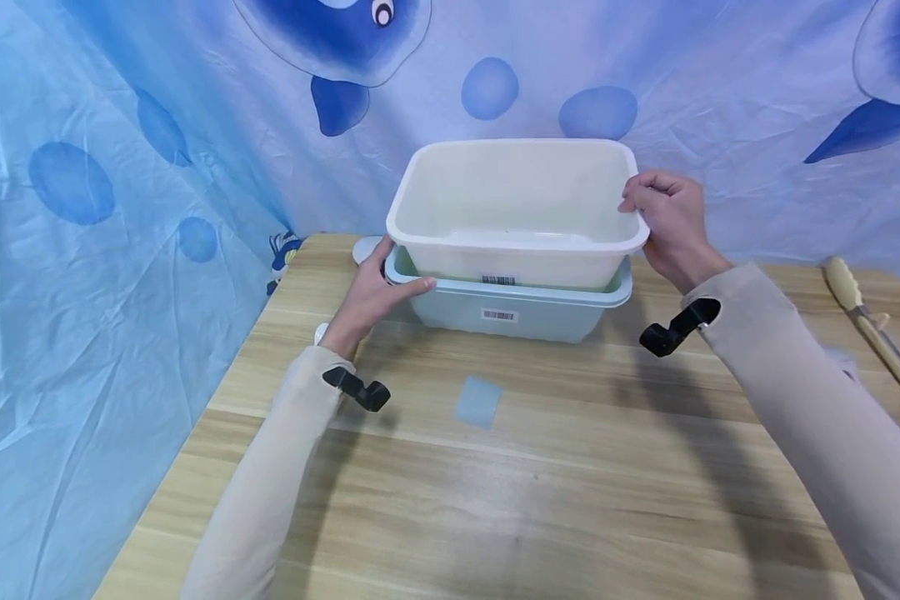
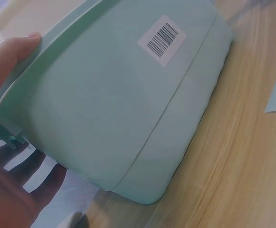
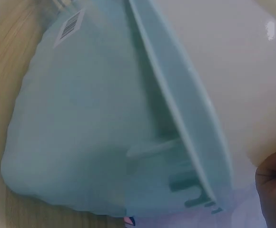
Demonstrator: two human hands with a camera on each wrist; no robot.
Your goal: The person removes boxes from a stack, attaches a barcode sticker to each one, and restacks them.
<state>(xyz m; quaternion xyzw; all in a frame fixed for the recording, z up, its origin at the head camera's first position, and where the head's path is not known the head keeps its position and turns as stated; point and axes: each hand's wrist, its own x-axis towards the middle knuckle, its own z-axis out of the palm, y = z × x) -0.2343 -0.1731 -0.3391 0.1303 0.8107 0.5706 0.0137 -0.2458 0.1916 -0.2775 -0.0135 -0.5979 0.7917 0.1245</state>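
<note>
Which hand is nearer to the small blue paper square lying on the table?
Left. The left hand grips the green bin's rim just up-left of the blue square; the right hand holds the white bin, farther off.

Both arms reach forward in beige sleeves, each with a black clip-like mount at the wrist. The left hand (image 1: 375, 293) sits lower, palm turned inward, thumb stretched out flat to the right and the fingers tucked around behind out of sight. The right hand (image 1: 667, 225) is raised higher, wrist bent, fingers curled over and hooked downward in a grip, knuckles facing up. The hands are well apart, elbows wide.
</note>
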